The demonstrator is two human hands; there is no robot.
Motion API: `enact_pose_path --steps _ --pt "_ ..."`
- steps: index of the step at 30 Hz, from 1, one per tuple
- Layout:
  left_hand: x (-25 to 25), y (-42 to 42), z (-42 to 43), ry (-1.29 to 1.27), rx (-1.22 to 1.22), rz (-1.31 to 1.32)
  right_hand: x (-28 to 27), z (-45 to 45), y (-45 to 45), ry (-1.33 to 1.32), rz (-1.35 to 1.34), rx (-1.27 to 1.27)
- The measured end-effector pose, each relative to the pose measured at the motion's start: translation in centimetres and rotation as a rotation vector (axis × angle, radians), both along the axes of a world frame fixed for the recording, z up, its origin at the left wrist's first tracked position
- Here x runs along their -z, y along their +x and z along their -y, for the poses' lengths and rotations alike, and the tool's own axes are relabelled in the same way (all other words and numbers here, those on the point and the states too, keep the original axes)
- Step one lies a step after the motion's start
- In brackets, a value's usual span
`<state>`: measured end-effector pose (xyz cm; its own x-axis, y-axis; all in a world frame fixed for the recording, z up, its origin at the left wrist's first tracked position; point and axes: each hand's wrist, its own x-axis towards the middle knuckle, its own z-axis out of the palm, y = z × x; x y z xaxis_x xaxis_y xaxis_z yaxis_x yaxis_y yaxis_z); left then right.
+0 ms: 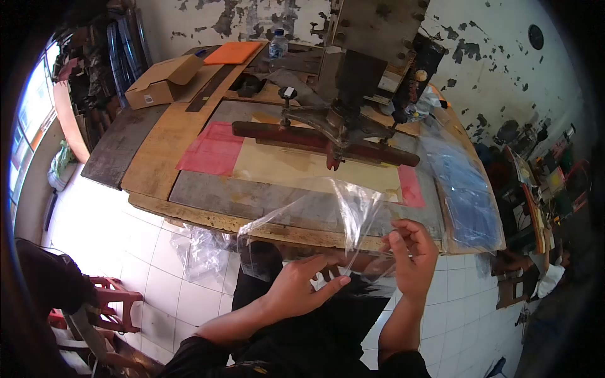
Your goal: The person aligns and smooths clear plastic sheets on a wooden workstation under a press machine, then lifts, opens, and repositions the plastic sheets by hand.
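A clear, glossy plastic sheet or bag (360, 211) hangs in front of me over the table's front edge, creased and catching the light. My left hand (302, 283) pinches its lower part between thumb and fingers. Beside it, to the right, my right hand (416, 258) has its fingers curled and thumb raised at the plastic's right side; the exact grip there is hard to make out. Just beyond the plastic is a press with a dark red bar (290, 135), above a pale yellow sheet (283, 162) that has pink pieces (214, 148) at both ends.
A stack of bluish clear plastic (466, 195) lies along the table's right side. At the back left are an open cardboard box (162, 82), an orange sheet (232, 53) and a water bottle (278, 45). Crumpled plastic (205, 252) hangs below the table; a red stool (116, 302) stands left.
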<state>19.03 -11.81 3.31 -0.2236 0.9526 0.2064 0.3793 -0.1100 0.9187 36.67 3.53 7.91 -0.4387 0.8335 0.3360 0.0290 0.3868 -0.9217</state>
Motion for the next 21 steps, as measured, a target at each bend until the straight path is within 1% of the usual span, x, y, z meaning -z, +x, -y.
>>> enact_pose_path --steps 2,4,5,6,7,8,9,10,11,13,14,15,16,17,18,19,20,21 --pt "0.3 0.5 -0.6 -0.003 0.007 0.033 -0.3 0.6 -0.3 0.027 0.020 0.008" --pt "0.3 0.6 -1.1 0.034 -0.042 0.088 -0.4 1.2 -0.5 0.051 0.040 0.011" --pt "0.6 1.0 -1.4 0.031 -0.043 0.087 -0.4 1.5 -0.6 0.139 0.090 0.021" --pt "1.1 1.4 -1.9 0.154 -0.044 0.243 -0.4 1.7 -0.7 0.228 0.140 0.030" --pt "1.6 1.6 -2.2 0.278 -0.046 0.399 -0.1 2.0 -1.0 0.226 0.138 0.028" --pt "1.9 1.7 -2.2 0.276 -0.049 0.399 0.3 2.4 -1.3 0.231 0.114 0.030" --pt "2.1 1.7 -2.2 0.300 -0.067 0.313 0.8 2.7 -1.4 0.235 0.090 0.033" --pt "2.3 1.7 -2.1 0.324 -0.084 0.227 1.2 2.8 -1.0 0.177 0.081 -0.022" --pt "2.4 1.5 -1.9 0.320 -0.087 0.226 1.6 3.1 -0.7 0.174 0.080 -0.025" --pt "2.6 0.7 -1.1 0.282 -0.191 -0.186 2.2 3.5 -0.4 -0.013 -0.044 -0.191" --pt "2.2 0.1 -0.9 0.380 -0.247 -0.354 2.3 3.3 0.0 -0.020 -0.046 -0.192" --pt "1.2 -0.7 -0.7 0.374 -0.248 -0.357 2.2 2.7 0.6 0.034 0.001 -0.333" --pt "-0.2 -1.6 -0.3 0.451 -0.211 -0.374 2.2 2.3 1.1 0.088 0.047 -0.473" --pt "-1.2 -2.6 0.1 0.528 -0.175 -0.391 2.5 1.9 1.1 0.082 0.044 -0.478" --pt "-1.7 -3.7 0.6 0.542 -0.094 -0.315 3.1 1.2 0.8 0.056 0.026 -0.547" --pt "-1.9 -4.1 1.2 0.536 -0.100 -0.319 4.0 0.5 0.6 0.031 0.007 -0.617" --pt "-2.1 -4.3 1.8 0.526 -0.042 -0.087 5.8 -0.2 0.6 0.004 0.100 -0.683" --pt "-2.3 -4.7 2.5 0.512 0.014 0.145 7.8 -0.1 0.1 0.004 0.098 -0.695"
